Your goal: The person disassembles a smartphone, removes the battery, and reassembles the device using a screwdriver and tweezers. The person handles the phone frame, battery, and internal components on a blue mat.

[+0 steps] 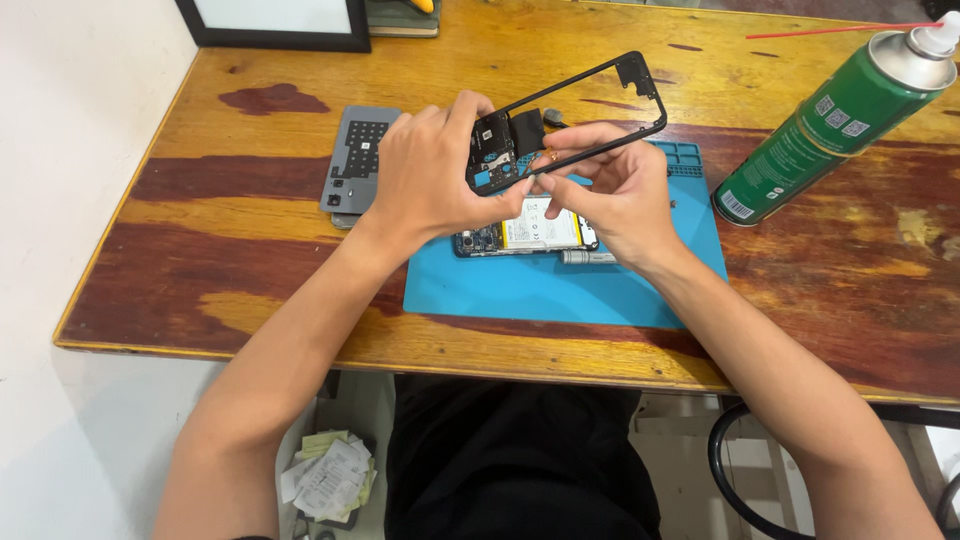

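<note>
Both hands hold a black phone frame in the air: the left hand has its fingers curled tight round the frame's near end, and the right hand pinches the edge beside them. Just beneath the fingers, an opened phone lies on a blue mat, with a grey back cover left of the left hand.

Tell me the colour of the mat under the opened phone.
Blue. The mat shows best in the head view, lying on the wooden table.
</note>
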